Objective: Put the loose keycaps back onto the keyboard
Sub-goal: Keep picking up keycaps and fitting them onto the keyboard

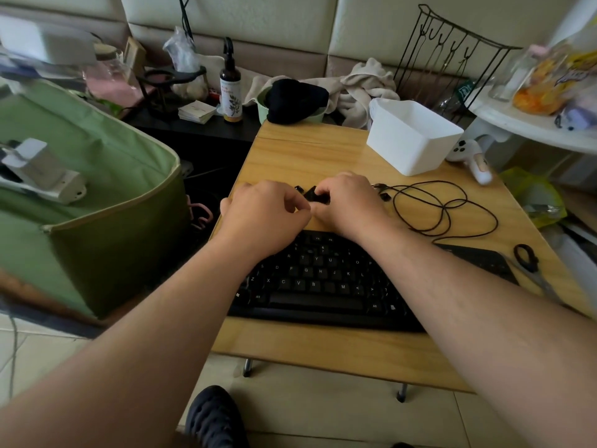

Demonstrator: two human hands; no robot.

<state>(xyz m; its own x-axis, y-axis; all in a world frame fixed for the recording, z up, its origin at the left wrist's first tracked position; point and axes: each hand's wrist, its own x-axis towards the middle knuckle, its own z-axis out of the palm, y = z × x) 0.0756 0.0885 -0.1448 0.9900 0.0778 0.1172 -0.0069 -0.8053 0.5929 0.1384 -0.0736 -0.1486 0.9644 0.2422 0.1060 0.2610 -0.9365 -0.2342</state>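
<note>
A black keyboard (323, 282) lies on a small wooden table (310, 150), partly under my forearms. Just beyond its far edge sits a small cluster of loose black keycaps (312, 193). My left hand (265, 211) hovers beside the cluster with thumb and forefinger pinched together; whether a keycap is between them is hidden. My right hand (349, 202) curls over the cluster, its fingertips closed on a black keycap. Another loose keycap (385, 197) lies to the right, near the cable.
A thin black cable (445, 205) loops across the table's right side. A white plastic box (413, 137) stands at the back right, black-handled scissors (529, 263) near the right edge. A green fabric bin (97, 202) stands left of the table.
</note>
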